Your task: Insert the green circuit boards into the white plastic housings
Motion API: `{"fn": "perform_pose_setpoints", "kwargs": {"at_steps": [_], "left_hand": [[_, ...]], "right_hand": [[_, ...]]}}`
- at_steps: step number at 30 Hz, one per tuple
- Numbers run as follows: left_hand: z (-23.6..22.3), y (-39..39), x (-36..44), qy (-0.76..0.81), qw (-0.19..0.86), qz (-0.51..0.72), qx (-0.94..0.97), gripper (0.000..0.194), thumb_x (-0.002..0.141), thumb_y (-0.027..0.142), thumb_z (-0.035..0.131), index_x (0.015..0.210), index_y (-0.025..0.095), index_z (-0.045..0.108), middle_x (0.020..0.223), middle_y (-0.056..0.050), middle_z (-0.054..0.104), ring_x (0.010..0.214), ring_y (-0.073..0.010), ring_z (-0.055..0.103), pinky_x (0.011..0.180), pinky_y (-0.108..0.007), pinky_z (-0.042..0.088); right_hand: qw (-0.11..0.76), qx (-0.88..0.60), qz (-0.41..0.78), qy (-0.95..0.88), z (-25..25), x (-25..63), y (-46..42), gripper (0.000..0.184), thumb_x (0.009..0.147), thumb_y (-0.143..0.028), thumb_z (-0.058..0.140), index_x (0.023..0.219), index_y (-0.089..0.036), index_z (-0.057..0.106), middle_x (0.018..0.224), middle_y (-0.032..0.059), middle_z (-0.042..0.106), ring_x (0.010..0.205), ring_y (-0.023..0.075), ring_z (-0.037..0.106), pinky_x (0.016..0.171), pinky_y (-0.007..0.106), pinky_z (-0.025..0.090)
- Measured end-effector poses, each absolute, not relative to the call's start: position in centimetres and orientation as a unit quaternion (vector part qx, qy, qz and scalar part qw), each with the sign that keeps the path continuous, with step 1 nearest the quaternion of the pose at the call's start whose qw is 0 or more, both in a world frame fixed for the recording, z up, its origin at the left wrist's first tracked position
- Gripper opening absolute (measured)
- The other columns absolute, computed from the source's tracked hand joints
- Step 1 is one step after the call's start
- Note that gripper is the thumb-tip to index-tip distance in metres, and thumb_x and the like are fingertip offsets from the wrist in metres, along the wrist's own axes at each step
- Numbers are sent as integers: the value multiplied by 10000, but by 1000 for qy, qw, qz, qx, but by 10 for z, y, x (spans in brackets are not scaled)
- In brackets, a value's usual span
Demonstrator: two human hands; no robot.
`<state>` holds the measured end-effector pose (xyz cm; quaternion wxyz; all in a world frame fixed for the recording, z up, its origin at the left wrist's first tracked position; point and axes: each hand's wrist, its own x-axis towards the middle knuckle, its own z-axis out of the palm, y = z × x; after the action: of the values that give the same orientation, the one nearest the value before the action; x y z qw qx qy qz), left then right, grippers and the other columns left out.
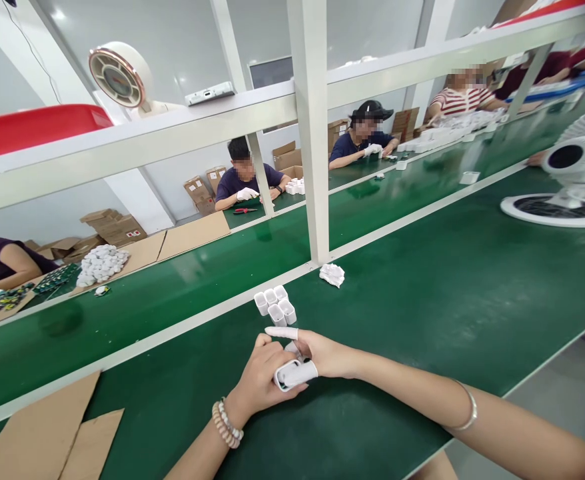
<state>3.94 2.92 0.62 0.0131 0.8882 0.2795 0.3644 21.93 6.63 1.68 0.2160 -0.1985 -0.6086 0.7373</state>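
Observation:
In the middle foreground my left hand (pixel 260 377), with beaded bracelets at the wrist, is closed around a small white plastic housing (pixel 279 383). The housing is hollow, and its open end faces me. My right hand (pixel 317 355) wears white finger cots and is closed at the housing's right side, with one covered finger lying across the opening. Its fingers partly hide the housing, so I cannot tell whether another small part sits inside. Just beyond my hands, several white housings (pixel 275 305) of similar shape stand grouped on the green table (pixel 402 313).
A crumpled white item (pixel 332 275) lies by the white post (pixel 312 133). Cardboard sheets (pixel 47 427) lie at left. A white fan (pixel 572 167) stands at right. Across the green belt (pixel 212 267), several co-workers sit near piled white parts (pixel 102 265).

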Motion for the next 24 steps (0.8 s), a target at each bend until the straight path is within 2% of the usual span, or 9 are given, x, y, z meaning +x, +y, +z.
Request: {"fn": "perform_pose_setpoints", "kwargs": {"at_steps": [3,12,15,19,22,24], "left_hand": [[7,30,39,291,40,380,877,243,914,412,528,875,174,560,646,10,576,576,-128,447,664,-318,324],[7,31,38,299,27,373,878,149,871,324,559,862,176,575,633,7,599,562,-128,468,647,-320,344],[6,31,37,300,31,375,877,153,860,329,576,876,177,583,642,9,614,566,-127,483,655,-321,360],[6,31,37,302,73,389,867,270,880,412,534,755,174,563,574,2,568,543,-127,419,585,-303,353],[7,31,36,313,103,387,862,340,875,430,528,645,181,513,515,-3,504,544,-134,371,523,-282,317],[7,31,35,319,112,382,860,340,872,423,531,634,180,514,506,-3,487,545,-135,365,512,-277,309]], "right_hand": [[213,-182,737,-616,16,221,67,1064,550,-172,883,1465,-216,342,885,-9,623,812,145,591,739,271,485],[226,-189,742,-603,17,217,63,991,584,-232,882,1438,-200,379,824,-32,591,744,114,564,716,248,461],[216,-193,727,-623,20,218,65,942,627,-306,860,1431,-184,386,815,-24,595,728,112,565,700,251,456],[232,-219,663,-677,26,226,76,766,684,-422,804,1343,-165,508,829,14,656,748,147,607,732,297,481],[282,-242,602,-707,32,233,82,493,709,-439,773,1094,-143,682,889,55,698,787,177,633,764,323,502],[295,-252,567,-727,36,237,82,369,714,-416,767,956,-141,728,860,55,703,740,169,626,712,302,508]]}}
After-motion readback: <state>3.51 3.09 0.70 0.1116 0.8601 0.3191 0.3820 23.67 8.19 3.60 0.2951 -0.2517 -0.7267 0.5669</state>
